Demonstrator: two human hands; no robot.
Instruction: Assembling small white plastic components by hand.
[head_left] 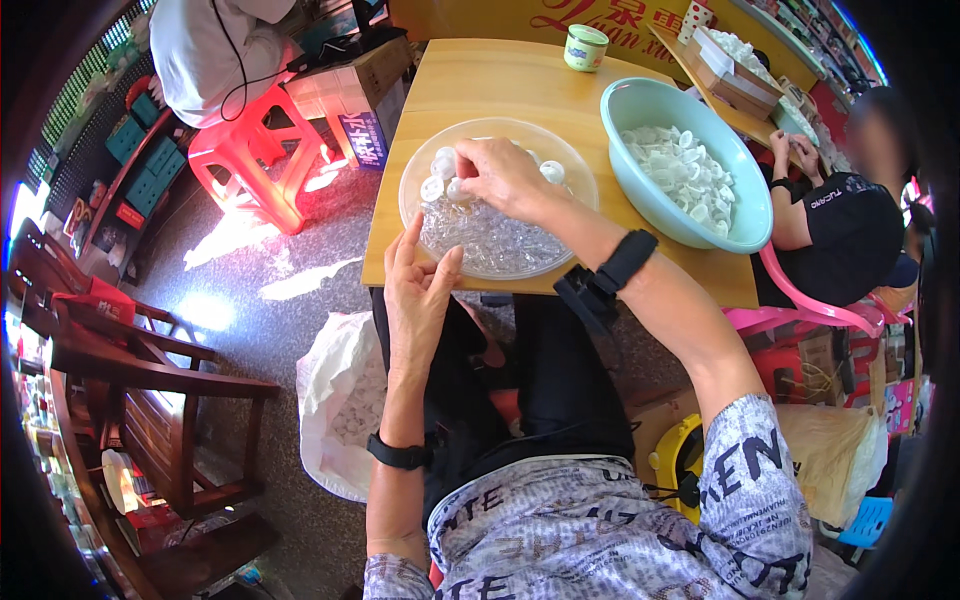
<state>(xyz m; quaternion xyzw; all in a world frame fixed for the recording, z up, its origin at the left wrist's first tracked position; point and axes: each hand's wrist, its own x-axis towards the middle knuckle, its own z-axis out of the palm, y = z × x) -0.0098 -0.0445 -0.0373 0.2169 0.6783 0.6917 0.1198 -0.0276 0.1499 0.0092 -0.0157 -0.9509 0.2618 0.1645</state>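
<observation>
A round clear plastic tray sits at the table's near edge, with many small clear plastic pieces spread in it. Several round white caps lie toward its far side. Over them, my right hand reaches in with its fingers pinched together, their tips at a small round white piece. My left hand is at the tray's near left rim, palm up, fingers apart and holding nothing that shows. To the right stands a light blue basin with many translucent white oval pieces in it.
A green-and-white tin stands at the back of the wooden table. Below left is a white sack of small pieces. A red stool and wooden chair are left; another person sits at right.
</observation>
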